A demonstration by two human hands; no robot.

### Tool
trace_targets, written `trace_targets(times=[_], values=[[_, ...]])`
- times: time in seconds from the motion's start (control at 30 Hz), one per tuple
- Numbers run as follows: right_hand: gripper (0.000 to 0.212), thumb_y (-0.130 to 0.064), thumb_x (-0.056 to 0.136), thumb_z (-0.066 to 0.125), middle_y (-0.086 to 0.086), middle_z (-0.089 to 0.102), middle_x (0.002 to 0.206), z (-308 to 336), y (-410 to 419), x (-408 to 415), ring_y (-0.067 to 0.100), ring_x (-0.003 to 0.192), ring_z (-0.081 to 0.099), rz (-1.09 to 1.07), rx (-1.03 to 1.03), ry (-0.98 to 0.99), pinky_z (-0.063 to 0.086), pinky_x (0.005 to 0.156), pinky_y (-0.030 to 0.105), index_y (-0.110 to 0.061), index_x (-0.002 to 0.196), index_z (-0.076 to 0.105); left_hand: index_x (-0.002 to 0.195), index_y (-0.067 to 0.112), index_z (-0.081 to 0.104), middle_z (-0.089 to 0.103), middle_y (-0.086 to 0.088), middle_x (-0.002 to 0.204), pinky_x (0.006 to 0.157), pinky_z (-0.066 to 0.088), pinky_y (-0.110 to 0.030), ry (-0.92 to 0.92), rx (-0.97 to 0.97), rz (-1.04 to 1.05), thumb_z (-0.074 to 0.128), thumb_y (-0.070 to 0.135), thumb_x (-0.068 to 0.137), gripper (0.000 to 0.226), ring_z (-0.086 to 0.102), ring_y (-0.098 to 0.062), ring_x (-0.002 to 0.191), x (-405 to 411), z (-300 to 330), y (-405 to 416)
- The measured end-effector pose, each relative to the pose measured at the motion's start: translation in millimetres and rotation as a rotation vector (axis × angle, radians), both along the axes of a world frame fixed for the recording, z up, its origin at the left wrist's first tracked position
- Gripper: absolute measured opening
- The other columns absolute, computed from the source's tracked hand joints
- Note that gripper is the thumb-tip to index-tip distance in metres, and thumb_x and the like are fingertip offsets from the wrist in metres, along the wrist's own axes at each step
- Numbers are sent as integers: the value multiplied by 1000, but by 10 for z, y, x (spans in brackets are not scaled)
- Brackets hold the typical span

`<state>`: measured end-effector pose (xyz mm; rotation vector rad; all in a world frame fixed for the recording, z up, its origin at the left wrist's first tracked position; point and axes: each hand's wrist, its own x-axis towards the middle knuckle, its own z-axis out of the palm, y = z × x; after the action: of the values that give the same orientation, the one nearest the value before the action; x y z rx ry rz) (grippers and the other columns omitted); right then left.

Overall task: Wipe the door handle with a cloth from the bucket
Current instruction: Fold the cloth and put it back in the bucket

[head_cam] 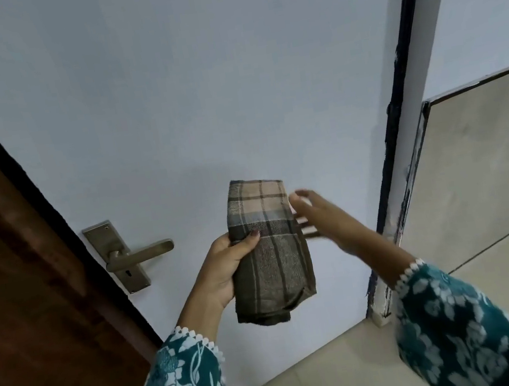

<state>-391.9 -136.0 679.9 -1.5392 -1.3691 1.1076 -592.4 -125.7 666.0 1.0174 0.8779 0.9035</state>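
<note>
Your left hand (224, 266) holds the folded plaid cloth (268, 250) in front of the pale door panel, thumb across its front and the other fingers wrapped behind it. Your right hand (319, 216) is beside the cloth's right edge, fingers spread and empty; it is blurred, so whether it touches the cloth cannot be told. The lever door handle (140, 254) sits on its metal backplate (117, 256) to the left of the cloth, near but apart from it, and the bucket is out of view.

The grip looks like the main risk. Only one hand pinches the cloth, near its upper half, and the lower fold hangs free, so a quick swing toward the handle could let it unfold or slip to the tiled floor (477, 192). If it opens, you would probably wipe with a loose corner and miss the lever's underside and the neck by the keyhole. The lever is also likely to dip under pressure, so a hard downward stroke may unlatch the door and shift it away from you. Steady the cloth with both hands first.
</note>
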Motion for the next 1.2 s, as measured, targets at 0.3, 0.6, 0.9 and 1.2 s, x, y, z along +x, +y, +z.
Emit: trace_targets(times=[0.3, 0.6, 0.9, 1.2], values=[[71, -3, 84, 66, 18, 68, 107, -245, -214, -281, 31, 102, 65, 26, 83, 290, 54, 91, 46, -37, 138, 36, 133, 14, 41, 62, -13, 116, 75, 57, -37, 116, 19, 300, 74, 11, 79, 63, 65, -26, 98, 8, -135, 36], [72, -14, 76, 73, 6, 56, 129, -304, -200, -289, 22, 118, 51, 91, 218, -447, 38, 96, 24, -21, 140, 41, 142, 31, 33, 53, -3, 124, 93, 49, -34, 635, 567, -8, 80, 1, 69, 92, 55, -19, 112, -95, -217, 31], [27, -39, 66, 78, 3, 54, 96, -191, -249, 169, 22, 100, 46, -10, 96, -471, 44, 82, 37, -22, 86, 69, 94, 12, 64, 57, -3, 107, 85, 48, -17, 624, 590, -37, 80, 18, 73, 27, 60, -17, 94, 162, -403, 156], [50, -19, 78, 73, 14, 65, 115, -912, -562, 883, 29, 96, 69, -143, -90, 706, 57, 72, 40, -21, 123, 53, 106, 13, 58, 75, -10, 87, 59, 57, -32, 142, 74, 5, 71, 14, 82, 27, 73, -25, 80, 1149, -775, 55]])
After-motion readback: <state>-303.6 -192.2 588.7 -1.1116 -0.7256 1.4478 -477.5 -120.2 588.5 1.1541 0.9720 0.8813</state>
